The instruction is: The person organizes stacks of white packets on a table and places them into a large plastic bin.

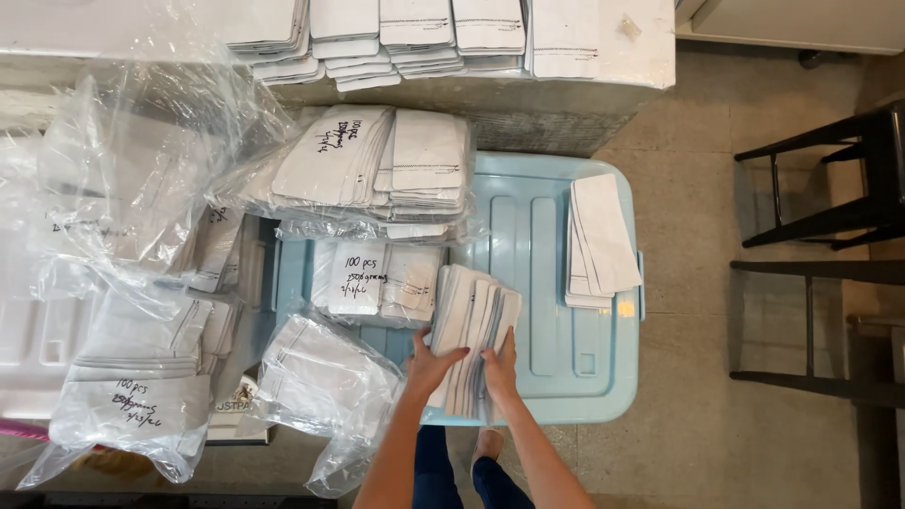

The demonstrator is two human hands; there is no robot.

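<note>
Seen from above: a pale blue plastic bin lid on a speckled grey-beige floor, serving as the work surface. At the lid's near edge, a fanned stack of white fabric pieces with dark stitched lines, tilted slightly left. Left hand pressed against the stack's left side, fingers spread and wrapped on it, grip grasping the stack; right hand laid on the stack's lower right part, fingers closed over its edge, grip likewise grasping the stack. Near the lid's right edge, a second, smaller pile of white pieces, lying apart from the held stack. Across the lid's far left corner, clear plastic bags packed with folded white pieces, one bag resting over another, each bearing handwritten marker notes. Beyond the lid's left edge, more crinkled clear bags, some filled, one mostly slack. Past the lid's far edge, a white table carrying neat rows of folded white pieces. To the right of the lid, well apart, black metal stool frames standing on the floor. Below the hands, dark blue trouser legs and a bare foot on the floor.
</note>
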